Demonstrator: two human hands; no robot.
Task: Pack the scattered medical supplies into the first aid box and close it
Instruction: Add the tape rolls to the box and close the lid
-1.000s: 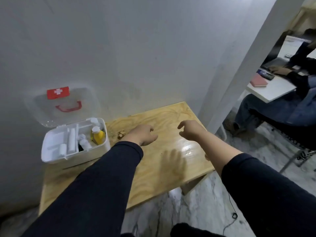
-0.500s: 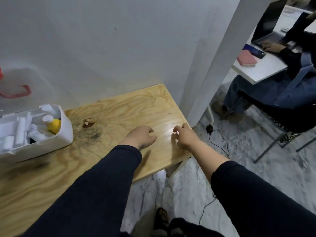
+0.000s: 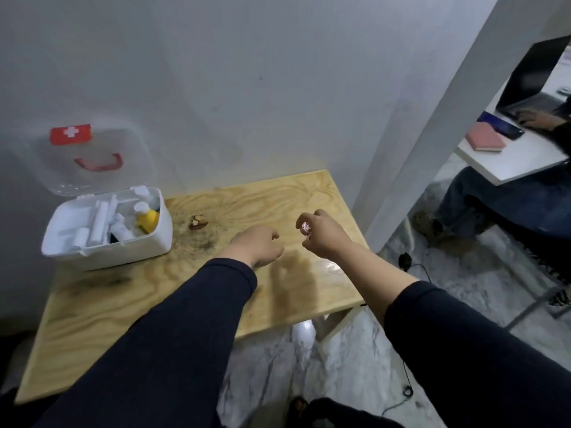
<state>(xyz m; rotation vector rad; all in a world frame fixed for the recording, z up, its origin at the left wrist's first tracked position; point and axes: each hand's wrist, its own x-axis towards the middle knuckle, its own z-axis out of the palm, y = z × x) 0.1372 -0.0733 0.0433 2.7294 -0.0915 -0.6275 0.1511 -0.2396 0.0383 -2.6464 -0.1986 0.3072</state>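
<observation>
- The first aid box sits on the left side of the wooden table, close to the grey wall.
- The box is white, and its clear lid stands open, leaning back against the wall.
- The lid has a red sticker with a white cross and a red handle.
- Inside the box I can see a yellow bottle with a white cap, some white rolls and other white bottles, all packed close together.
- The left hand hangs just over the middle of the table, well apart from the box. Its fingers are curled into a loose fist, and I cannot tell if anything is inside.
- The right hand is just beside the left hand, nearer the right edge of the table. It pinches a small shiny thing between thumb and fingers. The thing is too small and blurry to name.
- Both arms wear dark sleeves.
- A small brown scrap lies on the table between the box and the hands, on a dark stain.
- A white pillar stands past the right end of the table.
- Behind the pillar, another person sits at a white desk with a laptop, a pink notebook and a phone.
</observation>
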